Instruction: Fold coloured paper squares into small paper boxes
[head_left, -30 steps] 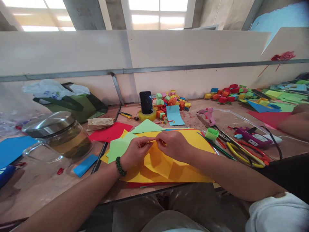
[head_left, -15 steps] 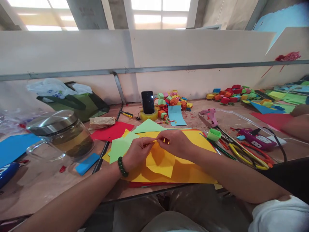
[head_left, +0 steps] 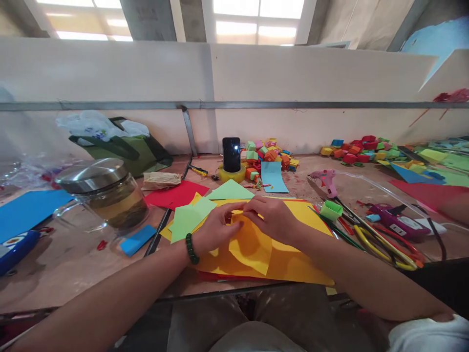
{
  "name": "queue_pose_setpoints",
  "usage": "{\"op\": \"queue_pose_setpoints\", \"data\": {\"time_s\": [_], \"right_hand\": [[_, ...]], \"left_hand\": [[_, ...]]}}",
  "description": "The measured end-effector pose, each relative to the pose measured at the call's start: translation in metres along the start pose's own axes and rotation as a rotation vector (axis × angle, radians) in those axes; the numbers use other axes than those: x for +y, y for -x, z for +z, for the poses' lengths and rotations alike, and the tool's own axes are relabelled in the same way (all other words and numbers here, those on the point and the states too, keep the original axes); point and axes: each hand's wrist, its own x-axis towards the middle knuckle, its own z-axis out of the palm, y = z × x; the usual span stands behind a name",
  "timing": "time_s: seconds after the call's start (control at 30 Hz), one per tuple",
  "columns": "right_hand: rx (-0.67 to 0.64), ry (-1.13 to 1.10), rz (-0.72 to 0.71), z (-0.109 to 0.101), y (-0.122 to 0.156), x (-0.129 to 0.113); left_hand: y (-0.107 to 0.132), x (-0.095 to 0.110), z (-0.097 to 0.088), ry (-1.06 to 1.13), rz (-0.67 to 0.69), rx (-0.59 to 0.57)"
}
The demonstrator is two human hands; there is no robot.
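Both my hands meet over a folded piece of yellow paper [head_left: 252, 247] held just above a larger yellow sheet [head_left: 296, 264] on the table. My left hand [head_left: 216, 227], with a green bead bracelet at the wrist, pinches the paper's upper left edge. My right hand [head_left: 269, 217] grips the upper edge beside it, fingers curled. The fingertips of the two hands touch. Light green paper squares [head_left: 188, 217] lie just left of my left hand.
A glass jar with a metal lid [head_left: 104, 195] stands at the left. A phone [head_left: 231, 154] stands upright at the back, beside a heap of small coloured paper boxes [head_left: 267, 156]. A pink glue gun [head_left: 326, 178], scissors and cables [head_left: 381, 239] lie at the right.
My hands have drawn closer together on the yellow paper, and the fold has tightened. The camera has shifted slightly, so everything sits further right in view.
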Motion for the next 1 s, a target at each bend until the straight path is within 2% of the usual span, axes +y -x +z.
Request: {"op": "queue_pose_setpoints", "data": {"time_s": [0.13, 0.23, 0.37, 0.5, 0.6, 0.83, 1.0], "right_hand": [[0.099, -0.117, 0.010, -0.002, -0.003, 0.003], [0.119, -0.183, -0.007, -0.004, -0.004, 0.004], [0.081, -0.224, -0.005, -0.009, -0.005, -0.002], [-0.043, -0.299, 0.060, -0.019, -0.006, -0.010], [-0.106, -0.245, 0.051, -0.023, -0.006, -0.012], [-0.080, -0.147, -0.008, -0.021, -0.003, -0.009], [-0.016, -0.123, -0.061, -0.019, -0.002, -0.011]], "left_hand": [[0.003, 0.005, -0.004, 0.449, -0.147, -0.152], [0.006, 0.007, -0.004, 0.611, -0.193, -0.209], [0.008, 0.009, -0.004, 0.485, -0.116, -0.173], [0.009, 0.008, -0.003, 0.298, -0.043, -0.237], [0.010, 0.007, -0.002, 0.230, -0.015, -0.263], [0.013, 0.008, -0.002, 0.196, -0.035, -0.297], [0.012, 0.008, -0.001, 0.215, 0.011, -0.314]]}}
